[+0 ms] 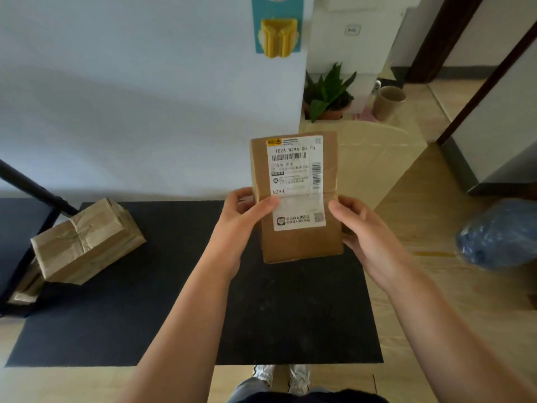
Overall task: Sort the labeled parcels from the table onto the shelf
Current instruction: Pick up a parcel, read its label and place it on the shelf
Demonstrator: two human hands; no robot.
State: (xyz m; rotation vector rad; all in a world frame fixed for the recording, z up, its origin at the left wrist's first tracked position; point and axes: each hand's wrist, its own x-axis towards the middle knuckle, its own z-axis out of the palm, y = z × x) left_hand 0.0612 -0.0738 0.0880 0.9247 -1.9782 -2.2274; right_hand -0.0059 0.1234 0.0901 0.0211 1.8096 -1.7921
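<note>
A brown cardboard parcel (302, 242) with a white shipping label facing me is held upright above the black table (174, 315). My left hand (241, 225) grips its left edge, thumb across the label. Its right edge is held by my right hand (360, 231). A second brown parcel (87, 241), wrapped and taped, lies tilted at the table's left side. The black shelf frame (32, 184) shows at the far left, with another parcel (26, 286) partly visible low inside it.
A white wall rises behind the table. To the right stand a light wooden board (377, 158), a potted plant (328, 94), a brown cup (389, 101) and a blue plastic bag (499, 234) on the wooden floor. My shoes show below the table's front edge.
</note>
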